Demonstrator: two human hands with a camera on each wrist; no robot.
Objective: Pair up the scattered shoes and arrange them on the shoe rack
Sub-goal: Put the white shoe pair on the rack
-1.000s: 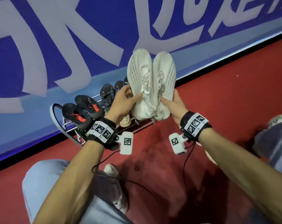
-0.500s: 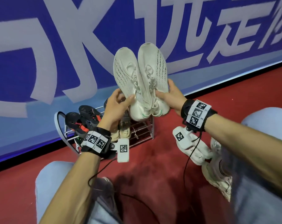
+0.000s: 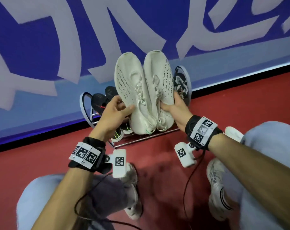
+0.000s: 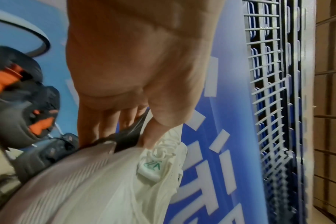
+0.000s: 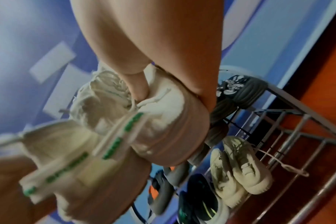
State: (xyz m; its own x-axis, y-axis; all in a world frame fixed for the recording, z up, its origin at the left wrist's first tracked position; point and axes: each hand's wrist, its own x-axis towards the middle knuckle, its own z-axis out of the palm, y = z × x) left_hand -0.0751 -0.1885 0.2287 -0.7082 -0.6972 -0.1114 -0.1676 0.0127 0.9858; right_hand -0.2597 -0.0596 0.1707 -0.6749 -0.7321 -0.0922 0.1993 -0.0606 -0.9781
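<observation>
I hold a pair of white knit shoes side by side, toes pointing up and away, heels low over the metal shoe rack [image 3: 150, 137]. My left hand [image 3: 120, 107] grips the left white shoe [image 3: 129, 83] at its side, thumb on top. My right hand [image 3: 171, 103] grips the right white shoe [image 3: 157, 75] the same way. In the left wrist view the left hand's fingers [image 4: 98, 121] curl under the shoe's sole [image 4: 77, 181]. In the right wrist view the thumb [image 5: 136, 84] presses into the shoe's collar [image 5: 163, 109].
The rack stands against a blue banner wall [image 3: 41, 47] on the red floor [image 3: 157, 171]. It holds black-and-orange shoes [image 3: 97, 100], dark shoes with neon stripes [image 3: 122, 131], a black-and-white shoe [image 3: 180, 82] and beige shoes [image 5: 240, 169]. My sneakered feet [image 3: 132, 188] and knees frame the foreground.
Both hands kept their grip and brought the white pair down towards the rack's front bar. The view swung right, so the rack's right end now shows.
</observation>
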